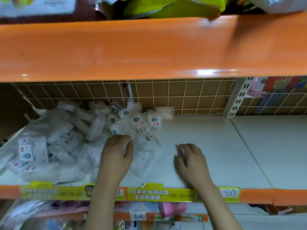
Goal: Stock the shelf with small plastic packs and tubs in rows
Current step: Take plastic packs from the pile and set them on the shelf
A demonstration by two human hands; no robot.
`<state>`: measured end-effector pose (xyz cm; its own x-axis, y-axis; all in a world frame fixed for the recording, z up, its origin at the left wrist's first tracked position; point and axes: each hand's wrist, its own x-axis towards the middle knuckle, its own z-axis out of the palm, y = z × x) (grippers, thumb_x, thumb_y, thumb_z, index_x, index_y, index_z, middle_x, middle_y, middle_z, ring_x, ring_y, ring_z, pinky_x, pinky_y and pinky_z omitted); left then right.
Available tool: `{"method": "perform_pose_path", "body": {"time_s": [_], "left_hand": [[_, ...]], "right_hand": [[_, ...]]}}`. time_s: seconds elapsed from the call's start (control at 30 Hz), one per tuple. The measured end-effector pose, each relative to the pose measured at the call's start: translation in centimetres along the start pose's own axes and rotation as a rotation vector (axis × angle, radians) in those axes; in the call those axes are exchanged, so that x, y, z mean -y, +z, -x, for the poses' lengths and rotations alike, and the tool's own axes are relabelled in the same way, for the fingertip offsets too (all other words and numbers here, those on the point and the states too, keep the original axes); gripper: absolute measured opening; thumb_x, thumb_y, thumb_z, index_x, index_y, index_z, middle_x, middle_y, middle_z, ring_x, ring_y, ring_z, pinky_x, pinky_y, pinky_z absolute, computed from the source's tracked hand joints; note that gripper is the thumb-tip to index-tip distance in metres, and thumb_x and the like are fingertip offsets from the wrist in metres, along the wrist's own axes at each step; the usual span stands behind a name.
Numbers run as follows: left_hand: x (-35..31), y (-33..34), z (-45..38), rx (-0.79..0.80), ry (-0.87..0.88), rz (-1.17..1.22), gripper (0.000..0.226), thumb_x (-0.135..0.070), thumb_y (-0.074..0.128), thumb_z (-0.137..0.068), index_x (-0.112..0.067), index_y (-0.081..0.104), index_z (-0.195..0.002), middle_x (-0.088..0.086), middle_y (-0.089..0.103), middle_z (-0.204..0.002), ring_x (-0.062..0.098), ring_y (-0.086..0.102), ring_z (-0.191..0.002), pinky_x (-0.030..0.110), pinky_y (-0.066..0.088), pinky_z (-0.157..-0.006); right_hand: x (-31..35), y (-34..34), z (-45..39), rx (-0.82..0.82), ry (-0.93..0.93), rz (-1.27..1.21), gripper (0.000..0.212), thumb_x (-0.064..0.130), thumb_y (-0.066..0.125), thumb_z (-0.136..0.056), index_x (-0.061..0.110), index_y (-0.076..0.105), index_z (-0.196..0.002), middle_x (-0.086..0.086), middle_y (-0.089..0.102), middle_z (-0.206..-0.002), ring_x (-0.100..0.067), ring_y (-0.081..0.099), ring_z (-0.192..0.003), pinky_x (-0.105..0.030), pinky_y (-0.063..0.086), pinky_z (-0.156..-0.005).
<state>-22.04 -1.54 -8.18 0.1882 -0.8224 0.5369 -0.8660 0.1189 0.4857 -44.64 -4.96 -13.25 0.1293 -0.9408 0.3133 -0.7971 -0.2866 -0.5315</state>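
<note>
Your left hand [116, 156] lies palm down on a crumpled clear plastic bag [142, 156] at the near edge of the heap of small plastic packs [93, 128]. Its fingers curl loosely over the film; whether they actually pinch it cannot be told from this view.

Your right hand [192, 161] rests on the bare white shelf board [216, 146], fingers spread apart and slightly bent, holding nothing.

Beyond your left fingertips the packs lie jumbled, most with printed labels facing up; one labelled pack [155, 123] stands upright at the right end of the heap, beyond and between your two hands. Just behind it, two clear tubs [165, 112] lean against the wire grid back panel [182, 95]. To the left of your left fingers more packs sit inside loose bags [53, 130], well apart from your right hand.

Under both wrists runs the orange shelf edge with a yellow-green price strip [149, 194]; a tag marked 5.0 [230, 193] sits just right of your right wrist. An orange upper shelf [149, 47] overhangs everything beyond your fingers.
</note>
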Motion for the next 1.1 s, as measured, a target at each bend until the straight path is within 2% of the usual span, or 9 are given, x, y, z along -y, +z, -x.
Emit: {"method": "perform_pose_path", "body": {"time_s": [0.1,0.2,0.3,0.4,0.5,0.57,0.7,0.97,1.1], "left_hand": [[0.1,-0.2,-0.7,0.022,-0.010,-0.010,0.022,-0.016,0.053,-0.081,-0.002,0.069,-0.088,0.010,0.066,-0.082,0.031,0.059,-0.075,0.014,0.029,-0.067],[0.4,-0.5,-1.3,0.072,0.009,0.005,0.029,-0.022,0.049,-0.084,-0.002,0.069,-0.091,0.011,0.066,-0.085,0.031,0.059,-0.080,0.015,0.031,-0.069],[1.1,-1.4,-2.3,0.097,0.049,0.023,0.042,-0.033,0.040,-0.085,-0.005,0.069,-0.093,0.010,0.068,-0.090,0.029,0.061,-0.083,0.024,0.044,-0.073],[2.5,-2.5,-3.1,0.091,0.061,0.001,0.043,-0.034,0.039,-0.085,-0.004,0.070,-0.092,0.012,0.068,-0.090,0.033,0.062,-0.081,0.034,0.048,-0.075],[4.0,-3.4,-3.1,0.089,0.031,-0.025,0.043,-0.034,0.038,-0.086,-0.005,0.069,-0.092,0.012,0.067,-0.091,0.034,0.061,-0.083,0.037,0.050,-0.074],[4.5,-3.7,-3.0,0.091,0.036,-0.034,0.042,-0.034,0.038,-0.086,-0.005,0.069,-0.091,0.012,0.067,-0.090,0.034,0.061,-0.081,0.036,0.049,-0.073],[4.8,-3.8,-3.2,0.110,0.040,-0.039,0.040,-0.035,0.038,-0.084,-0.009,0.068,-0.086,0.010,0.067,-0.086,0.034,0.061,-0.077,0.041,0.052,-0.069],[5.8,-3.8,-3.9,0.187,0.031,-0.054,0.048,-0.041,0.036,-0.084,-0.008,0.069,-0.094,0.009,0.067,-0.095,0.034,0.061,-0.088,0.046,0.051,-0.078],[5.9,-4.0,-3.9,0.200,0.041,-0.064,0.049,-0.041,0.035,-0.084,-0.007,0.069,-0.096,0.010,0.067,-0.096,0.035,0.061,-0.088,0.047,0.052,-0.078]], "right_hand": [[0.1,0.1,0.0,0.019,-0.007,0.000,0.047,0.033,0.039,-0.077,0.008,0.066,-0.106,-0.012,0.064,-0.098,-0.036,0.059,-0.089,-0.039,0.049,-0.078],[0.8,0.4,-0.5,0.015,0.011,-0.007,0.041,0.028,0.045,-0.078,0.006,0.064,-0.106,-0.015,0.063,-0.099,-0.038,0.057,-0.092,-0.039,0.048,-0.080],[2.0,0.8,-1.3,0.026,-0.003,-0.009,0.051,0.034,0.038,-0.077,0.004,0.064,-0.109,-0.016,0.062,-0.103,-0.038,0.057,-0.094,-0.037,0.047,-0.081],[3.0,1.0,-2.8,0.056,-0.002,-0.003,0.061,0.038,0.032,-0.075,0.004,0.060,-0.117,-0.017,0.059,-0.112,-0.037,0.052,-0.102,-0.036,0.043,-0.087],[3.9,1.0,-5.1,0.024,-0.031,0.016,0.041,0.015,0.051,-0.077,-0.002,0.059,-0.113,-0.023,0.057,-0.110,-0.043,0.052,-0.101,-0.040,0.044,-0.086],[4.6,0.9,-7.2,0.027,-0.078,0.066,0.043,0.004,0.061,-0.077,-0.005,0.055,-0.119,-0.027,0.054,-0.117,-0.046,0.049,-0.106,-0.044,0.043,-0.090],[5.6,0.8,-11.5,0.143,-0.167,0.166,0.066,0.011,0.063,-0.081,0.008,0.036,-0.141,-0.015,0.038,-0.142,-0.035,0.036,-0.127,-0.038,0.032,-0.103],[6.2,2.3,-14.3,0.367,-0.185,0.331,0.087,0.024,0.074,-0.077,0.011,0.022,-0.146,-0.011,0.031,-0.148,-0.028,0.031,-0.133,-0.033,0.030,-0.104],[6.0,2.9,-14.0,0.330,-0.179,0.345,0.080,0.020,0.072,-0.079,0.012,0.027,-0.144,-0.011,0.037,-0.144,-0.029,0.039,-0.128,-0.035,0.039,-0.098]]}}
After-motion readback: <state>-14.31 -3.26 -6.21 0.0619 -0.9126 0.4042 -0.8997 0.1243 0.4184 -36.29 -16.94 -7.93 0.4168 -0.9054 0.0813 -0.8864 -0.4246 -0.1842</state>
